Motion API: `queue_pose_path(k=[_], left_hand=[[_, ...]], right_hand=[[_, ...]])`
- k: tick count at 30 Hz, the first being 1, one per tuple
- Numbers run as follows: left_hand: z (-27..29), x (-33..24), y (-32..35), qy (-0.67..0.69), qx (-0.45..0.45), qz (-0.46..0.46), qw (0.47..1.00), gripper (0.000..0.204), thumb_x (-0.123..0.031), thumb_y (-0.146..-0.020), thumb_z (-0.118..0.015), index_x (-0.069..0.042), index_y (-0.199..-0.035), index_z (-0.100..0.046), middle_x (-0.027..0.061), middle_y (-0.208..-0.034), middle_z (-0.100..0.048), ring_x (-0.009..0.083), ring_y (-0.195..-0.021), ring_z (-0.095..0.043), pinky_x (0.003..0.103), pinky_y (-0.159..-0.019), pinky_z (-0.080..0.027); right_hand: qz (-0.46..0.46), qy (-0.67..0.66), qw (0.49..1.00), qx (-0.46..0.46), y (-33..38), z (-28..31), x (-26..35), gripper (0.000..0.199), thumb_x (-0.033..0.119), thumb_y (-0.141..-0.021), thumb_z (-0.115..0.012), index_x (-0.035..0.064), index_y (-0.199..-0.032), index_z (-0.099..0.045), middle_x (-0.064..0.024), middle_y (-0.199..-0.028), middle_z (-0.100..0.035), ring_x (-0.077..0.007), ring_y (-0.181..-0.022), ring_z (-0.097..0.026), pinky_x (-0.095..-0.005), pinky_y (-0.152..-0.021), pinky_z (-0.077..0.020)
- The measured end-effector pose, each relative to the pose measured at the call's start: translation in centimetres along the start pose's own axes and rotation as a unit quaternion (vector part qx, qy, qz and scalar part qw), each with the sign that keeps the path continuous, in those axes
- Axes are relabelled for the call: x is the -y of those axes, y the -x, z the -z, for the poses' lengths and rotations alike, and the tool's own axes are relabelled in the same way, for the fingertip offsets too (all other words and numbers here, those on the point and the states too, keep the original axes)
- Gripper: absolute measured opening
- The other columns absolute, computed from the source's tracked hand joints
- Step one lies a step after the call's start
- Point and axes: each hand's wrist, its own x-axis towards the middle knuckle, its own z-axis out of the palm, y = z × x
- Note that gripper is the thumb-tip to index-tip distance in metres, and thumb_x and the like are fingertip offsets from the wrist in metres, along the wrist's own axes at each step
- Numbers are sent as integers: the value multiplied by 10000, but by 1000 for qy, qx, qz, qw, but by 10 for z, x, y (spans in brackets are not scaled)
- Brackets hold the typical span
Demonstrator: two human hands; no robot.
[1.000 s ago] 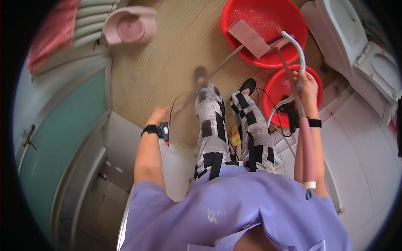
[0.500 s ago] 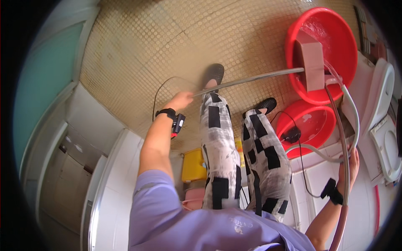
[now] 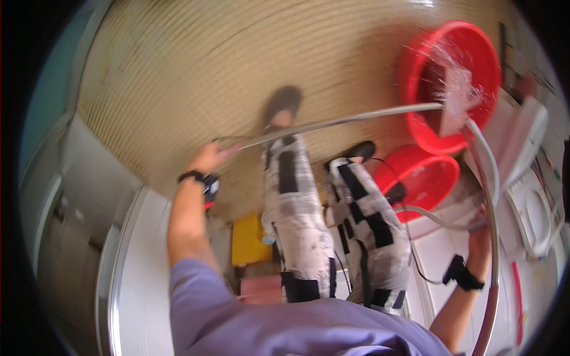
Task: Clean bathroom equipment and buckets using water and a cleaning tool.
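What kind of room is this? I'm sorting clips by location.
Most likely a bathroom or washroom: a white toilet, a tiled floor, two red basins, the large red basin catching water, and a hose.

A long, thin metal handle (image 3: 344,121) runs nearly level across the tiled floor, its near end at the left hand (image 3: 209,157) and its far end over the large red basin (image 3: 415,71), where its flat pale head (image 3: 454,104) sits amid splashing water. A grey hose (image 3: 490,178) arcs down from there to the right hand (image 3: 478,237), which grips it.
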Motion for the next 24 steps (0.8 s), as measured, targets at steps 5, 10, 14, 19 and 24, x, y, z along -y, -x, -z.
queue_pose_path(k=[5, 10, 14, 19, 24], left_hand=[[44, 55, 79, 361, 41, 70, 929, 307, -223, -808, -641, 5, -1012, -625, 48, -800, -626, 137, -688, -568, 267, -588, -456], [121, -74, 159, 449, 67, 115, 884, 435, -156, -780, -527, -16, -1193, -541, 82, -834, -595, 165, -541, -551, 283, -416, -416], [134, -129, 222, 459, 40, 104, 881, 338, -160, -832, -492, -48, -1147, -547, 85, -868, -601, 188, -543, -554, 296, -432, -451], [142, -172, 269, 464, -52, 109, 878, 310, -95, -789, -522, -13, -1083, -573, 97, -824, -595, 189, -529, -555, 271, -448, -471], [171, -242, 348, 420, -148, 43, 894, 263, -34, -778, -541, -21, -1038, -579, 80, -789, -574, 158, -545, -545, 262, -450, -469]], right_hand=[[32, -51, 996, -59, -18, -58, -6, 241, 172, -900, -613, 3, -1071, -597, -87, -863, -647, -157, -712, -609, -257, -653, -504], [51, -107, 988, -104, -20, -29, 20, 172, 181, -921, -596, 31, -1002, -583, -55, -863, -637, -123, -715, -596, -252, -651, -501], [41, -153, 982, -102, -35, -17, 38, 162, 155, -920, -592, 18, -1007, -590, -72, -853, -650, -123, -695, -601, -222, -650, -508], [25, -88, 990, -109, -69, 24, 47, 155, 142, -903, -609, 12, -986, -593, -55, -789, -637, -120, -646, -597, -230, -565, -492], [26, -74, 985, -155, -50, 18, 79, 162, 132, -901, -573, -21, -937, -616, -66, -757, -641, -102, -622, -575, -229, -572, -466]])
